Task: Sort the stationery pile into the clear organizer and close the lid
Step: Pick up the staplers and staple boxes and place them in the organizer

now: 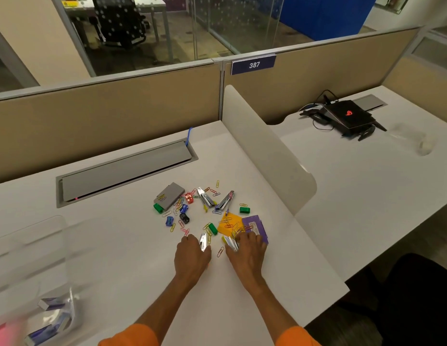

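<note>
A pile of stationery (202, 211) lies on the white desk: coloured paper clips, small sharpeners, silver staple strips, an orange sticky pad (228, 224), a purple box (256, 224) and a grey box (168, 194). My left hand (192, 255) rests at the pile's near edge, fingers closed on a silver staple remover (203, 242). My right hand (247, 250) grips a silver staple strip (232, 243) beside the purple box. The clear organizer (30, 245) stands at the far left, blurred, lid up.
A white divider (265, 151) borders the pile on the right. A grey cable hatch (125, 171) sits behind it. A clear bag of small boxes (52, 318) lies at the near left. A black laptop (347, 116) is on the neighbouring desk.
</note>
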The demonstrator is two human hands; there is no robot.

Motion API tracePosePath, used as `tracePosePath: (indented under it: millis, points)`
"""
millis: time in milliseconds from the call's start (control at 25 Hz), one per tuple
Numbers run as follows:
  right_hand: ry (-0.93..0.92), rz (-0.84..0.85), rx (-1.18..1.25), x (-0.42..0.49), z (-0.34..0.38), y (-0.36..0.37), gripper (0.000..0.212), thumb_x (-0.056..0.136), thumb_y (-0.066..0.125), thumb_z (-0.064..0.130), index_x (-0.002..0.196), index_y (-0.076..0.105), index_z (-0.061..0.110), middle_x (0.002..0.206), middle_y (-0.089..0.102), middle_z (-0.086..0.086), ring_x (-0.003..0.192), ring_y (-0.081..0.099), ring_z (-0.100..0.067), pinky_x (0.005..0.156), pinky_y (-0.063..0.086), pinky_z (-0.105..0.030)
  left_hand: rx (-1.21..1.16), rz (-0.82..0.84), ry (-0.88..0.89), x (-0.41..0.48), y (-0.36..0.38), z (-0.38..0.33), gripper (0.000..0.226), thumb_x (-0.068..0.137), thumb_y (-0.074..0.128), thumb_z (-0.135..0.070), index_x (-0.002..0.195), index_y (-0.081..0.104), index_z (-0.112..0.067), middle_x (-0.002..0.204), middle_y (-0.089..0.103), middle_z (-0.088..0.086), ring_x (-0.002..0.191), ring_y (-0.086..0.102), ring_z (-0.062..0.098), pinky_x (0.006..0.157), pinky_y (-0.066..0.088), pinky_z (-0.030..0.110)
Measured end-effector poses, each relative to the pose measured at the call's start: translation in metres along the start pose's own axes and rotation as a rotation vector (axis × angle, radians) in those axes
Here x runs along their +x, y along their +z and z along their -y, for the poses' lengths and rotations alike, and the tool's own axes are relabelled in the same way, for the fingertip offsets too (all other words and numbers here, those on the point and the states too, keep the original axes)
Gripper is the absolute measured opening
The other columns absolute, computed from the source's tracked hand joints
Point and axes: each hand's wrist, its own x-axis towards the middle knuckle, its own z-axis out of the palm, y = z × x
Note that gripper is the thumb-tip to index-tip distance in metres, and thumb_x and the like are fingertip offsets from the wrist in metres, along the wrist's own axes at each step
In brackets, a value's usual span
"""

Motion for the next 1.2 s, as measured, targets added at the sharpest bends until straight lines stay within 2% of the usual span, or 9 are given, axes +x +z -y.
tracePosePath:
  millis: [160, 480, 600, 720, 800, 880, 960, 1080, 1200]
  points:
    - [0.009, 0.037, -0.074, 0.002, 0.0, 0.004, 0.045, 0.055, 0.087, 0.049, 0.078, 0.068, 0.015, 0.082, 0.068, -0.008, 0.078, 0.063, -0.026, 0.067, 0.051, -0.04, 0.042, 0.021, 0.0, 0.0, 0.0, -0.007, 0.035, 0.085, 0.063, -0.038, 0.104, 0.061, -0.009, 0.095, 0.061, 0.007, 0.079, 0.057, 0.017, 0.051, 0.032, 0.023]
    - [-0.009, 0.052, -0.084, 0.004, -0.004, 0.012, 0.043, 0.064, 0.083, 0.047, 0.085, 0.073, 0.011, 0.09, 0.07, -0.009, 0.087, 0.064, -0.028, 0.074, 0.053, -0.041, 0.054, 0.05, -0.012, 0.0, -0.006, -0.01, 0.029, 0.09, 0.059, -0.034, 0.105, 0.057, -0.009, 0.093, 0.057, 0.004, 0.079, 0.055, 0.014, 0.059, 0.039, 0.023]
    - [-0.027, 0.049, -0.049, 0.005, -0.005, 0.007, 0.04, 0.064, 0.084, 0.045, 0.083, 0.072, 0.011, 0.09, 0.07, -0.009, 0.087, 0.065, -0.029, 0.074, 0.054, -0.042, -0.07, 0.051, -0.077, 0.002, -0.012, -0.005, 0.025, 0.091, 0.06, -0.033, 0.097, 0.057, -0.009, 0.087, 0.057, 0.005, 0.073, 0.053, 0.015, 0.057, 0.038, 0.023]
    - [-0.037, 0.023, 0.006, 0.006, -0.003, 0.0, 0.04, 0.069, 0.082, 0.043, 0.09, 0.072, 0.011, 0.101, 0.071, -0.011, 0.098, 0.066, -0.031, 0.083, 0.053, -0.045, -0.278, 0.063, -0.133, 0.005, -0.021, -0.001, 0.019, 0.092, 0.062, -0.028, 0.085, 0.057, -0.011, 0.08, 0.063, 0.009, 0.071, 0.058, 0.018, 0.062, 0.045, 0.03]
    - [0.011, 0.061, 0.18, 0.01, 0.0, -0.006, 0.037, 0.082, 0.07, 0.043, 0.099, 0.069, 0.011, 0.111, 0.066, -0.008, 0.11, 0.059, -0.027, 0.091, 0.048, -0.038, -0.466, 0.086, -0.175, 0.005, -0.028, 0.001, 0.019, 0.093, 0.06, -0.024, 0.078, 0.061, -0.012, 0.074, 0.064, 0.006, 0.072, 0.06, 0.021, 0.064, 0.048, 0.03]
    - [0.085, 0.181, 0.434, 0.017, 0.002, -0.022, 0.032, 0.088, 0.065, 0.042, 0.096, 0.066, 0.011, 0.102, 0.065, -0.004, 0.1, 0.059, -0.018, 0.076, 0.046, -0.017, -0.72, 0.151, -0.253, 0.005, -0.036, 0.001, 0.024, 0.097, 0.055, -0.021, 0.077, 0.067, -0.013, 0.079, 0.069, 0.004, 0.078, 0.064, 0.021, 0.069, 0.05, 0.025]
    - [0.169, 0.288, 0.709, 0.023, 0.005, -0.039, 0.025, 0.09, 0.064, 0.036, 0.091, 0.066, 0.012, 0.09, 0.069, -0.001, 0.083, 0.064, -0.013, 0.059, 0.041, -0.008, -1.04, 0.247, -0.352, 0.006, -0.044, -0.002, 0.027, 0.099, 0.046, -0.015, 0.085, 0.068, -0.007, 0.095, 0.074, 0.013, 0.085, 0.066, 0.024, 0.079, 0.054, 0.03]
    - [0.323, 0.446, 1.147, 0.026, 0.014, -0.06, 0.016, 0.093, 0.06, 0.025, 0.101, 0.065, 0.012, 0.094, 0.075, -0.008, 0.08, 0.074, -0.018, 0.058, 0.053, -0.015, -1.464, 0.322, -0.4, 0.003, -0.057, -0.007, 0.029, 0.098, 0.043, -0.015, 0.101, 0.065, 0.004, 0.101, 0.07, 0.025, 0.091, 0.066, 0.035, 0.085, 0.054, 0.042]
    - [0.394, 0.512, 1.409, 0.026, 0.018, -0.066, 0.016, 0.094, 0.058, 0.012, 0.107, 0.062, 0.004, 0.101, 0.073, -0.019, 0.088, 0.073, -0.029, 0.072, 0.06, -0.035, -1.606, 0.398, -0.346, 0.002, -0.064, -0.008, 0.037, 0.099, 0.043, -0.025, 0.112, 0.063, 0.003, 0.095, 0.069, 0.021, 0.087, 0.066, 0.035, 0.077, 0.058, 0.043]
